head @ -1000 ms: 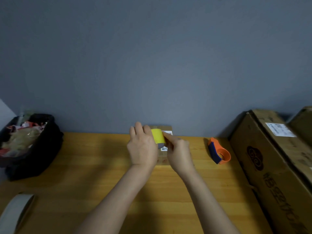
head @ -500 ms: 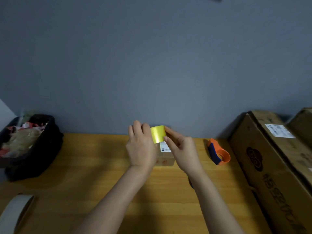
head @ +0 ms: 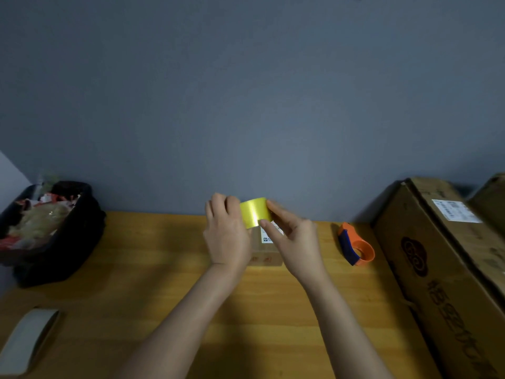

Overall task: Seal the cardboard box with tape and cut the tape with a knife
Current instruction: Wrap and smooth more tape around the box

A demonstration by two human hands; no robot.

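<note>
1. Head view: left hand (head: 228,236) holds yellow tape roll (head: 254,212) in a closed grip, above small cardboard box (head: 266,254) on desk (head: 164,269).
2. Right hand (head: 296,242): grip pinches tape's free end w/ thumb + forefinger.
3. Vs. a sec ago: roll lifted higher off box, so strip being drawn out; sealing not begun.
4. Orange cutter (head: 355,248) lies unused, right of box.

Small cardboard box (head: 266,251): mostly hidden behind both hands; only part of its top and near side show. White label (head: 267,236) print too small to read. Yellow tape roll (head: 253,212): left part covered by left hand (head: 226,236); free end not discernible. Grey tape roll (head: 26,340) cut off at left edge. Large carton (head: 448,269) cut off at right and bottom edges.
</note>
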